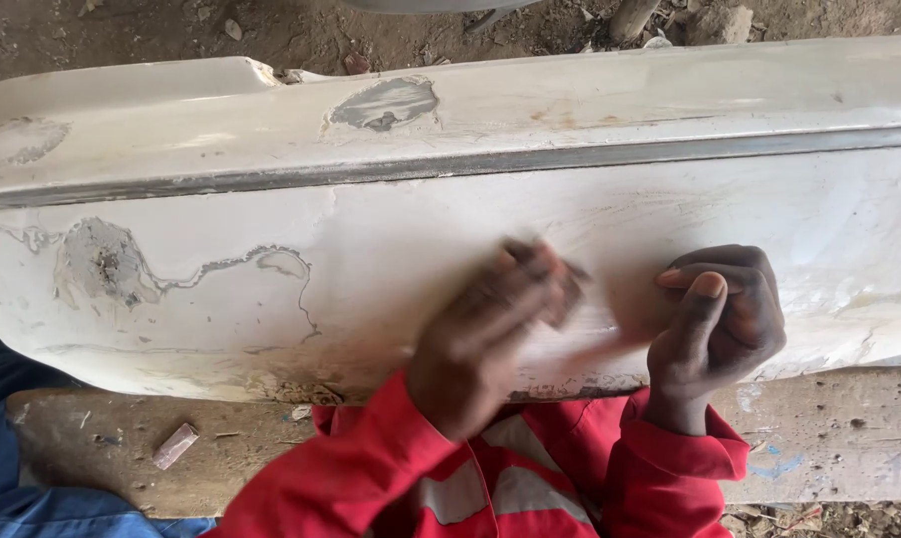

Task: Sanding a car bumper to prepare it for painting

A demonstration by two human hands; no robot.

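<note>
1. Far left, a fold of blue cloth (pixel 12 438) pokes into view, and beside it a small block (pixel 174 445) lies on the dusty wooden bench (pixel 829 438)
2. Above that, the big white car panel (pixel 271 289) rests across the bench, spanning the whole view, with a dark trim strip (pixel 450 166) running along it
3. Look at the left part of the panel: a cracked, flaking patch (pixel 107 261) down to grey, and another bare spot (pixel 386 103) higher up on the top face
4. Now the left hand (pixel 495 319), red sleeve (pixel 361 468) behind it, is a blur right against the panel's lower face; fingers look bunched, but whether they pinch anything I cannot tell
5. My read: this is the rubbing-down step, working the surface near the bottom edge
6. The right hand (pixel 720 319) is sharp and steady, fingers curled into a loose fist with the thumb up, knuckles against the panel, nothing visibly held
7. Judging ahead, the next stroke calls for even pressure and that right hand bracing the panel
8. In the way: the trim strip above limits the stroke, and the ragged lower edge could catch fingers
9. Behind it all, bare dirt and stones (pixel 720 22)
</note>
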